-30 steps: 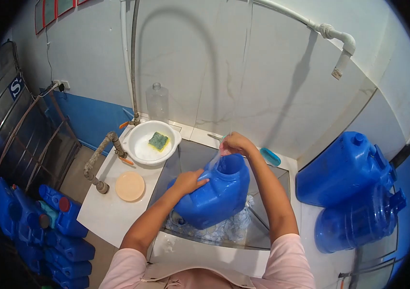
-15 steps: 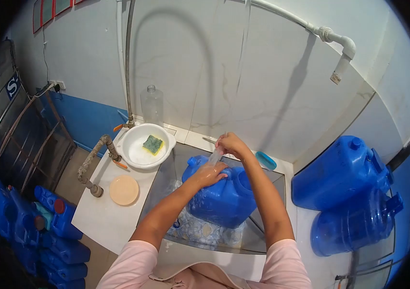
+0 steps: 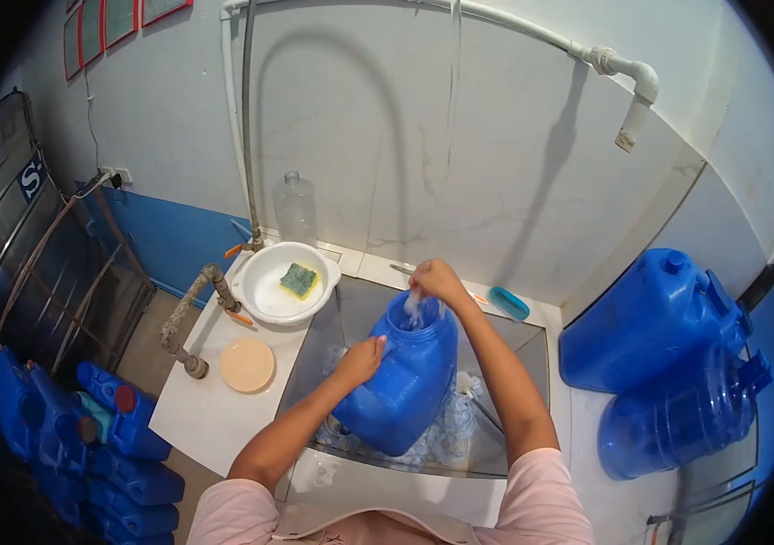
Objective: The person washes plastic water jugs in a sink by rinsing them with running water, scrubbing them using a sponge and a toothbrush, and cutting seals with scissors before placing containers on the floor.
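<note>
A blue plastic water jug [image 3: 396, 395] stands tilted in the sink basin [image 3: 532, 363], its wide round mouth facing up toward the wall. My left hand [image 3: 362, 361] is closed around the jug's handle beside the mouth. Over that opening, my right hand [image 3: 439, 280] is closed with its fingers bent down. Clear, whitish water [image 3: 415, 311] runs from under these fingers into the jug. What the right hand grips is hidden behind the fingers. Pale round caps or seals [image 3: 460, 422] lie in the basin under and beside the jug.
Left of the basin are a white bowl [image 3: 260, 309] with a sponge [image 3: 298, 280], a peach lid [image 3: 247, 365] and pipe taps [image 3: 189, 304]. A blue brush [image 3: 508, 303] lies behind. Large blue jugs [image 3: 646, 327] stand right; several blue containers [image 3: 137, 472] are stacked lower left.
The jug has turned and tilted so its wide mouth now sits under my right hand. My left hand went from its top to the handle. Water now enters the mouth.
</note>
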Tool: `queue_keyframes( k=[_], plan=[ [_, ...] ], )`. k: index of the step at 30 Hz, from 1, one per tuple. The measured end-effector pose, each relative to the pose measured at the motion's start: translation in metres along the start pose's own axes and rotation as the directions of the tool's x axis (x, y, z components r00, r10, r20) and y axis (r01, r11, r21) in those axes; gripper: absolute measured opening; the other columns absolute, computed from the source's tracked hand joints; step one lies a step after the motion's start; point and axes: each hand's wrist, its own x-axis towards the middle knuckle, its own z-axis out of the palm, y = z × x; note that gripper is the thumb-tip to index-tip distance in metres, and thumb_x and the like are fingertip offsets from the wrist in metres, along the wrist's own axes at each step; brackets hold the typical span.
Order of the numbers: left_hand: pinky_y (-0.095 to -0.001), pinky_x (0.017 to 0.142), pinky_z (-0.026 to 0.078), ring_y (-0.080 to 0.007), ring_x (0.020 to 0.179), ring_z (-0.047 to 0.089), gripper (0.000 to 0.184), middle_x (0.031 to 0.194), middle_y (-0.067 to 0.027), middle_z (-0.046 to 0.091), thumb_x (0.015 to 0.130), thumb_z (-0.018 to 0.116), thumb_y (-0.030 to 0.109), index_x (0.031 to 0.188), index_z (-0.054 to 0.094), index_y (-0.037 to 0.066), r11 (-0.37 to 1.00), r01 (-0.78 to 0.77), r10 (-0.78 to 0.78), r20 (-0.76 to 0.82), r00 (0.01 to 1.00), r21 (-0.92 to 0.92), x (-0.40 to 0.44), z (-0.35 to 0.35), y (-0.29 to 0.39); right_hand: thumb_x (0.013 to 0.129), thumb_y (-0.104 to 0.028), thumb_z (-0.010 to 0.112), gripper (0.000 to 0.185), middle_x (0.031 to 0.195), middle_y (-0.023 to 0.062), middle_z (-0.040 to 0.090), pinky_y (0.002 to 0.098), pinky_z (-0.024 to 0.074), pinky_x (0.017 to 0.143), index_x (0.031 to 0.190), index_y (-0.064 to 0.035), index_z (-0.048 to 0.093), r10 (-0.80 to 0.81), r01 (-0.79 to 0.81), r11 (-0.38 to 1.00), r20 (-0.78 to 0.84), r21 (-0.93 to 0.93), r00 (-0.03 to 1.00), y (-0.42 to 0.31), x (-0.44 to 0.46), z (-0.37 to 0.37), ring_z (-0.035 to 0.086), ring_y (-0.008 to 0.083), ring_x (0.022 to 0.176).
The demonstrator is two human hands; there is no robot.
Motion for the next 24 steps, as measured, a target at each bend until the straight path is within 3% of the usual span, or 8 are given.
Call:
queue_keyframes(
  k=[2, 4, 8, 10, 14, 17, 19, 24],
  plan=[
    [-0.0408, 0.059, 0.049, -0.0308, 0.067, 0.061, 0.046, 0.073, -0.0206, 0.061, 0.096, 0.032, 0.038, 0.092, 0.054, -0.002, 0.979, 0.136, -0.128, 0.064, 0.990, -0.154, -0.010, -0.006, 0.013, 0.067, -0.017, 0.056, 0.031, 0.078, 0.0175, 0.065, 0.0355, 0.0504, 0.069, 0.089, 0.0018, 0.066, -0.095, 0.118, 0.967, 0.114, -0.225, 0.989, 0.005, -0.018, 0.021, 0.064, 0.0300, 0.075],
    [-0.0365, 0.056, 0.050, -0.0240, 0.064, 0.062, 0.043, 0.072, -0.0170, 0.062, 0.097, 0.031, 0.035, 0.092, 0.054, -0.002, 0.916, 0.267, -0.232, 0.148, 0.961, -0.299, -0.013, 0.001, 0.022, 0.067, -0.020, 0.059, 0.051, 0.097, 0.0196, 0.062, 0.0368, 0.0459, 0.083, 0.114, -0.0006, 0.056, -0.092, 0.346, 0.828, 0.501, -0.442, 0.860, 0.003, -0.046, 0.041, 0.059, 0.0296, 0.097],
    [-0.0344, 0.059, 0.050, -0.0213, 0.064, 0.063, 0.040, 0.074, -0.0141, 0.063, 0.096, 0.035, 0.030, 0.094, 0.057, -0.003, 0.745, 0.238, -0.133, 0.210, 0.969, -0.623, -0.015, 0.017, 0.025, 0.071, -0.027, 0.064, 0.069, 0.093, 0.0137, 0.056, 0.0380, 0.0399, 0.076, 0.131, -0.0030, 0.038, -0.357, 0.504, 0.506, 0.362, -0.700, 0.861, 0.011, -0.107, 0.050, 0.055, 0.0269, 0.091],
    [-0.0298, 0.073, 0.048, -0.0149, 0.078, 0.059, 0.038, 0.086, -0.0072, 0.061, 0.096, 0.038, 0.035, 0.104, 0.056, 0.002, 0.843, -0.028, 0.201, 0.266, 0.943, -0.537, -0.023, 0.016, 0.014, 0.076, -0.031, 0.063, 0.061, 0.084, 0.0119, 0.055, 0.0370, 0.0373, 0.068, 0.126, -0.0015, 0.044, -0.589, 0.575, 0.592, 0.184, -0.565, 0.787, 0.031, -0.114, 0.039, 0.054, 0.0257, 0.080],
    [-0.0295, 0.088, 0.040, -0.0153, 0.106, 0.051, 0.048, 0.115, -0.0078, 0.056, 0.093, 0.041, 0.044, 0.122, 0.049, 0.007, 0.626, 0.347, -0.192, 0.293, 0.937, -0.699, -0.075, -0.009, -0.007, 0.075, -0.041, 0.064, 0.056, 0.073, 0.0096, 0.054, 0.0358, 0.0361, 0.063, 0.113, -0.0015, 0.054, -0.618, 0.539, 0.537, 0.133, -0.649, 0.775, 0.035, -0.135, 0.029, 0.053, 0.0244, 0.069],
    [-0.0277, 0.082, 0.041, -0.0129, 0.101, 0.051, 0.046, 0.110, -0.0051, 0.057, 0.093, 0.041, 0.044, 0.120, 0.049, 0.009, 0.499, 0.423, -0.366, 0.259, 0.894, -0.756, -0.102, 0.006, -0.066, 0.071, -0.046, 0.066, 0.057, 0.066, 0.0085, 0.053, 0.0357, 0.0344, 0.059, 0.107, -0.0021, 0.059, -0.664, 0.562, 0.499, 0.127, -0.660, 0.737, 0.010, -0.116, 0.034, 0.051, 0.0239, 0.061],
    [-0.0354, 0.088, 0.039, -0.0208, 0.100, 0.053, 0.044, 0.107, -0.0091, 0.058, 0.091, 0.045, 0.040, 0.120, 0.050, 0.008, 0.219, 0.589, -0.535, 0.410, 0.739, -0.778, -0.113, 0.005, -0.088, 0.071, -0.050, 0.064, 0.060, 0.068, 0.0109, 0.057, 0.0380, 0.0363, 0.060, 0.104, -0.0003, 0.060, -0.688, 0.543, 0.461, 0.104, -0.702, 0.718, -0.026, -0.096, 0.027, 0.054, 0.0260, 0.063],
    [-0.0323, 0.085, 0.041, -0.0159, 0.089, 0.054, 0.032, 0.097, -0.0048, 0.059, 0.091, 0.044, 0.040, 0.103, 0.053, 0.012, 0.061, 0.583, -0.531, 0.468, 0.706, -0.810, -0.110, -0.015, -0.103, 0.069, -0.039, 0.071, 0.052, 0.072, 0.0143, 0.061, 0.0390, 0.0444, 0.061, 0.103, -0.0015, 0.062, -0.776, 0.546, 0.574, -0.194, -0.610, 0.600, -0.162, -0.074, -0.059, 0.059, 0.0297, 0.066]
  ],
)
